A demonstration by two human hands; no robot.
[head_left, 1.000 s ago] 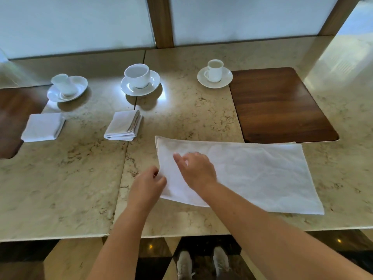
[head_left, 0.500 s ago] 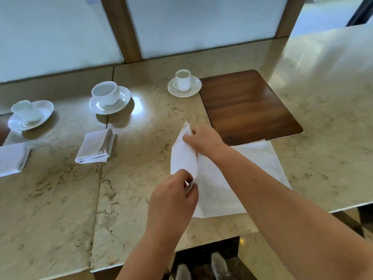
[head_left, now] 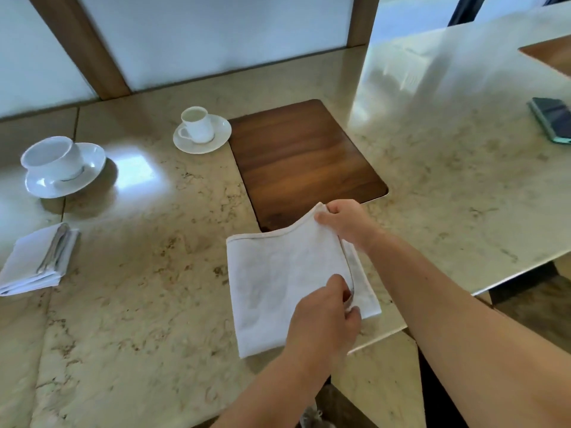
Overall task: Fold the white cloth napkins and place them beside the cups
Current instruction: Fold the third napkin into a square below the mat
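Fingers of both hands pinched white cloth napkin (head_left: 287,285) mid-fold.
Right hand (head_left: 346,222) held far top-layer corner, left hand (head_left: 324,319) near one, by marble table's (head_left: 139,304) front edge; folded napkin (head_left: 37,261) lay near left cup (head_left: 52,157).

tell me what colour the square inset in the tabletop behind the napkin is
Dark brown wood grain inset, clearest in the head view.

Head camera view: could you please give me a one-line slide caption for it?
Both hands, left hand and right hand, fold a white napkin on the marble table.
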